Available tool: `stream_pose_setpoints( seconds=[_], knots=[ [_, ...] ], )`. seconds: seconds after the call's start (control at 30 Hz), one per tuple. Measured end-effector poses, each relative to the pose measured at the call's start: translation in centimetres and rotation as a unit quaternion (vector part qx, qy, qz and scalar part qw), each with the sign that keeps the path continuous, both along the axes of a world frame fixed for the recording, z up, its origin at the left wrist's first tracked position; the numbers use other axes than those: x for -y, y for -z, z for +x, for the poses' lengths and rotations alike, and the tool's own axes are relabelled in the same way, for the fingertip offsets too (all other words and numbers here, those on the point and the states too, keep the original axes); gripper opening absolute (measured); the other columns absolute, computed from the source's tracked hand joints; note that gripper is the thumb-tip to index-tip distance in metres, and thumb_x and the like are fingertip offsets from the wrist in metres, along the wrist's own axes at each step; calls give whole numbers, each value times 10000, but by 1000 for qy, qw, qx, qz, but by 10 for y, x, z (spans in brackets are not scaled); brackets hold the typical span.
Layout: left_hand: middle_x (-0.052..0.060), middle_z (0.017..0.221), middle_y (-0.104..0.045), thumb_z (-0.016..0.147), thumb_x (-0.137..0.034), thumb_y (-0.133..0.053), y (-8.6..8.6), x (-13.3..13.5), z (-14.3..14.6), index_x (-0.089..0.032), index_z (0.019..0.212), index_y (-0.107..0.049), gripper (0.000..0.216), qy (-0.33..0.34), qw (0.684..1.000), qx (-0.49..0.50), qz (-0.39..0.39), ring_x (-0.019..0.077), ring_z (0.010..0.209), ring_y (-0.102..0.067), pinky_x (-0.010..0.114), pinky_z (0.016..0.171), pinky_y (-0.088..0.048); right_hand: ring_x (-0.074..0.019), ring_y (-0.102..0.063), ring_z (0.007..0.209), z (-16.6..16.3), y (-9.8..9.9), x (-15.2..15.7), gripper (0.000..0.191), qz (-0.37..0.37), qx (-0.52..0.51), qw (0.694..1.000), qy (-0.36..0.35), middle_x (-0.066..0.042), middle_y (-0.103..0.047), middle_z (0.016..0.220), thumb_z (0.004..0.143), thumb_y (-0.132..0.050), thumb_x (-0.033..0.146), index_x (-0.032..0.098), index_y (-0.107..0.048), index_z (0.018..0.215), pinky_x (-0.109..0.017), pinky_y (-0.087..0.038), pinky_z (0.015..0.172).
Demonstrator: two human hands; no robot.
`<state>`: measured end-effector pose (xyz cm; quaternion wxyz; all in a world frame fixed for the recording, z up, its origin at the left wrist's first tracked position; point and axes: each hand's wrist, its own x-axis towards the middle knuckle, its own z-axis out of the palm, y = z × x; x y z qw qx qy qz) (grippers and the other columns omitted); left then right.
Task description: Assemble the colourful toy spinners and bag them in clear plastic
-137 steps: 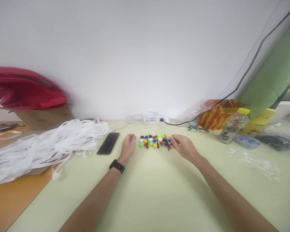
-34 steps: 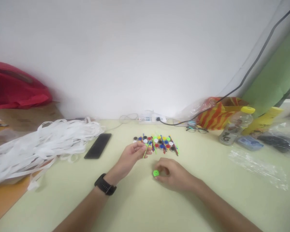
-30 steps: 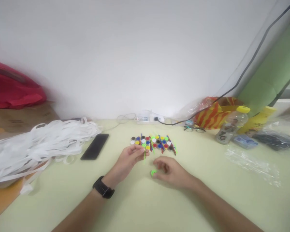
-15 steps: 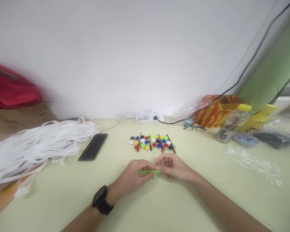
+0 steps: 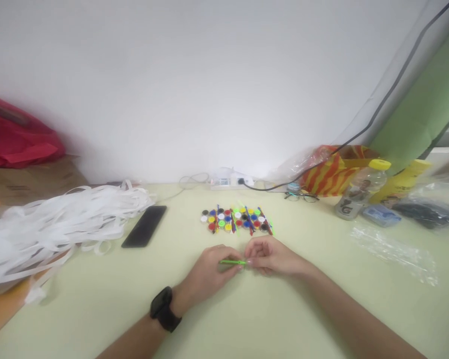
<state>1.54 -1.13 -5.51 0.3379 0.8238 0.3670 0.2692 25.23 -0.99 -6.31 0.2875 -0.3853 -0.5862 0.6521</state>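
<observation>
Both your hands have drawn together since a second ago. Your left hand (image 5: 208,273) and right hand (image 5: 273,257) pinch the thin green stick (image 5: 232,262) between their fingers, low over the table (image 5: 247,319). Just beyond the fingers lie the coloured caps (image 5: 235,221), and farther left a black phone (image 5: 144,233).

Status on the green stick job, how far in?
Early. Done: nothing finished lies set aside. In hand: left hand and right hand pinch one green stick between them. Left: the cluster of coloured discs and sticks lies beyond the hands, untouched.
</observation>
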Motion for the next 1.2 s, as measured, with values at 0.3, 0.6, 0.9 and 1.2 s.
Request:
stream_pose_setpoints(
  seconds=[0.3,0.6,0.9,1.2],
  knots=[
    [-3,935,-766,944,-249,-657,4,-2,0,-234,923,-754,100,-28,999,-11,21,171,876,-690,274,799,-511,-87,-496,540,-2,-5,2,202,7,60,997,52,24,-583,651,789,-781,344,156,-709,806,-199,-360,477],
    [0,989,-774,944,-259,-668,2,0,2,-246,968,-757,94,-10,1000,-11,1,180,895,-698,275,807,-505,-112,-490,610,-7,5,2,219,77,46,994,62,11,-599,677,807,-769,381,168,-718,808,-231,-383,566],
    [21,990,-758,967,-233,-632,4,2,1,-237,938,-763,135,19,999,-14,42,179,909,-694,287,844,-528,-126,-529,648,-10,1,6,80,100,82,990,64,-3,-623,710,797,-675,237,162,-695,780,-234,-410,601],
    [12,993,-777,877,-264,-765,-2,-3,1,-259,876,-770,7,33,993,-65,96,226,959,-670,347,857,-525,-120,-509,621,-10,4,5,60,116,90,987,59,0,-613,688,799,-663,212,164,-695,786,-226,-391,566]
  ],
)
